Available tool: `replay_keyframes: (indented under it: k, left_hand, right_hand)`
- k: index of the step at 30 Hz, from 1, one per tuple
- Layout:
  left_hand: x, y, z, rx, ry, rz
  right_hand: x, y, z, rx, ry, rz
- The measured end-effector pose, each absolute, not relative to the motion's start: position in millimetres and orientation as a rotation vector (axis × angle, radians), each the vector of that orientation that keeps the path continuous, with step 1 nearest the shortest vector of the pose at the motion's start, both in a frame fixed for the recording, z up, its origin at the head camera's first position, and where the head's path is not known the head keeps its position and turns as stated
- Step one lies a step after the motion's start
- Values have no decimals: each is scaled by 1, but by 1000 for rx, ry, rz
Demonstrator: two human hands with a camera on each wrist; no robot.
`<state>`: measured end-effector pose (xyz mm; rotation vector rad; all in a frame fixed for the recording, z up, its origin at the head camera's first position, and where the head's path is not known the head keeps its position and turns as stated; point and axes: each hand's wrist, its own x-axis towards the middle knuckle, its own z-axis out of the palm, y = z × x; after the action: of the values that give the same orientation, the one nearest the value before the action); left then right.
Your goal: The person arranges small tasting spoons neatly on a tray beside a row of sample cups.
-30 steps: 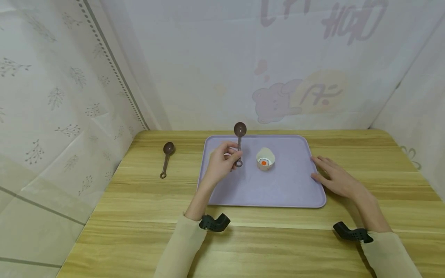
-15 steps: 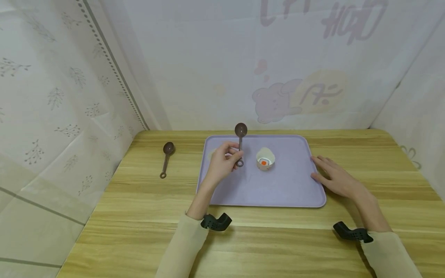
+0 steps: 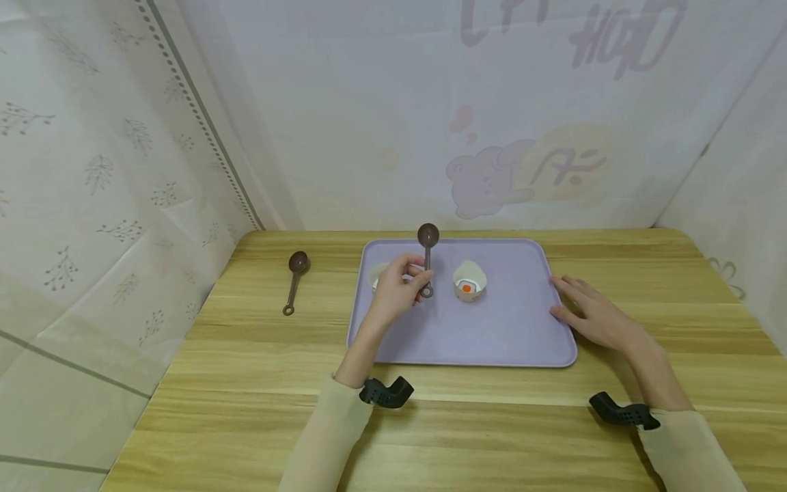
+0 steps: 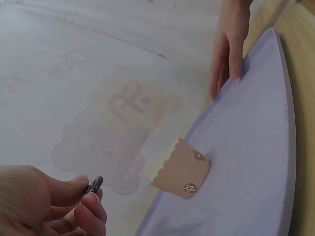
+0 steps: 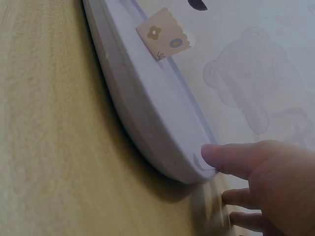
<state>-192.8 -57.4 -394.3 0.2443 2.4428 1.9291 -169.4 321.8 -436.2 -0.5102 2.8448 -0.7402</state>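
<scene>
My left hand pinches a brown measuring spoon by its ringed handle, bowl up, over the left half of a lilac tray. In the left wrist view only the ring end shows between thumb and fingertips. Right of the spoon, a scallop-edged paper baking cup stands on the tray, with a white item with an orange spot inside. Another pale cup is mostly hidden behind my left hand. My right hand touches the tray's right edge with loosely straight fingers.
A second brown measuring spoon lies on the wooden table left of the tray. Behind the table hangs a pale printed cloth, and a leaf-patterned cloth hangs at the left.
My left hand has shifted slightly right and nearer to me with the measuring spoon, baring more of the cup behind it. The right hand and tray have stayed put.
</scene>
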Motion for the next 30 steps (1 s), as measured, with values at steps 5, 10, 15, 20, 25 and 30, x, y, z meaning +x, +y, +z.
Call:
replay_keyframes:
  k: [5,10,15,20,25,30]
  left_hand:
    - [-193,-57,-396,236,2446,1915]
    - [-193,-58,-401,226,2444,1869]
    - [-194,-58,-404,228,2440,1839]
    - [-193,-58,-405,222,2444,1819]
    - [-194,-58,-406,228,2438,1806]
    - [-194,-58,-409,217,2444,1778]
  right_hand:
    - [-170,322,-436,-508,2844,-726]
    - [-170,322,-436,-502,2837,-723]
    - [-169,322,-435,-491,2833,-732]
    - [-169,322,-436,-492,2842,-730]
    - [-170,321,-435,-489,2833,-731]
    - [-170,321,-435,-497,2838,-725]
